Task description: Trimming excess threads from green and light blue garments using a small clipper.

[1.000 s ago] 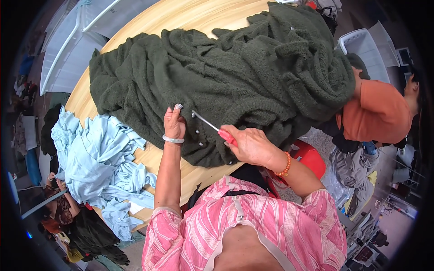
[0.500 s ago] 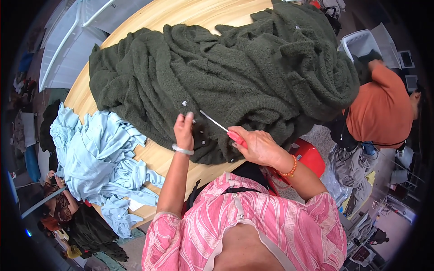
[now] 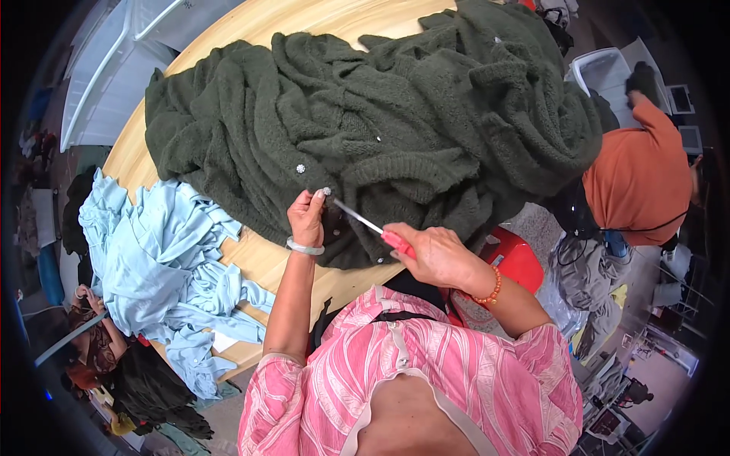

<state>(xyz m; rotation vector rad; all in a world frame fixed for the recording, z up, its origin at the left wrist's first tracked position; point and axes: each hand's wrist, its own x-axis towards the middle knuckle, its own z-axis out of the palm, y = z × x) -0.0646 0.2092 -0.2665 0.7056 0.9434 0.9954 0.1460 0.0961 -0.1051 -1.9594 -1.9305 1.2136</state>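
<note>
A dark green knit cardigan (image 3: 243,144) lies heaped across the wooden table, with shiny round buttons along one edge. My left hand (image 3: 306,219) is closed on that edge, thumb and fingers pinching the knit at a sparkly button (image 3: 327,191). Another button (image 3: 301,169) sits just above it. In my right hand (image 3: 445,254) is a red-handled tool with a slim metal shaft (image 3: 359,216). Its shaft points left, and the tip is close beside the pinched button; whether it touches the knit I cannot tell.
Light blue garments (image 3: 156,258) are piled on the table (image 3: 114,163) at the left. White bins (image 3: 99,83) stand at the far left. A red stool (image 3: 517,258) is right of me. A person in an orange top (image 3: 639,190) handles dark cloth by a white basket (image 3: 601,72).
My left hand now pinches the knit at the button. The tool's tip has come down beside it. A cardigan fold at the right has shifted; the person in orange has lifted dark cloth.
</note>
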